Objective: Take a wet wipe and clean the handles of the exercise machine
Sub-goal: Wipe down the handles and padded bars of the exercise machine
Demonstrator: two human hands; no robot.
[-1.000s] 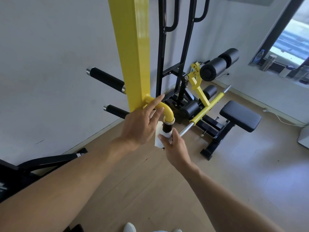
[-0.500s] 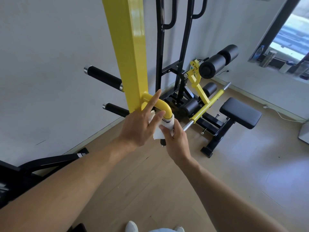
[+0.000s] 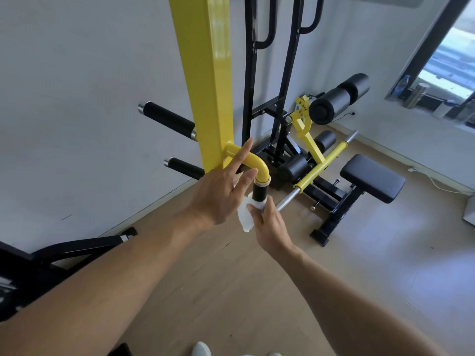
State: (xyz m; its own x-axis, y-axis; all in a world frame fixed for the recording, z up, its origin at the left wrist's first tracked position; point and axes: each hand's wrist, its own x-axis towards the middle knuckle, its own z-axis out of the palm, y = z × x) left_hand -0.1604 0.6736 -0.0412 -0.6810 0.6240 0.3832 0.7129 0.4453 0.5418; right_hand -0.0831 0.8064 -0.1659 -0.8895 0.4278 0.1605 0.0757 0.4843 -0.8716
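A yellow upright post (image 3: 205, 80) carries a curved yellow arm (image 3: 253, 160) that ends in a short black handle grip (image 3: 259, 192) pointing down. My right hand (image 3: 270, 222) is closed around the lower part of that grip with a white wet wipe (image 3: 244, 214) wrapped under its fingers; a flap of the wipe hangs out to the left. My left hand (image 3: 221, 191) is open, fingers spread, resting against the yellow arm just left of the grip and holding nothing.
Two black padded pegs (image 3: 168, 120) (image 3: 186, 167) stick out left of the post. Behind stand a black frame (image 3: 272, 104), foam rollers (image 3: 336, 98), a yellow bar (image 3: 323, 163) and a black bench seat (image 3: 372, 177). Dark equipment (image 3: 51, 255) sits at the lower left on the wooden floor.
My right hand slid the wipe up to the top of the grip half a second ago and has now come back down, baring the upper black part again. The left hand stays put.
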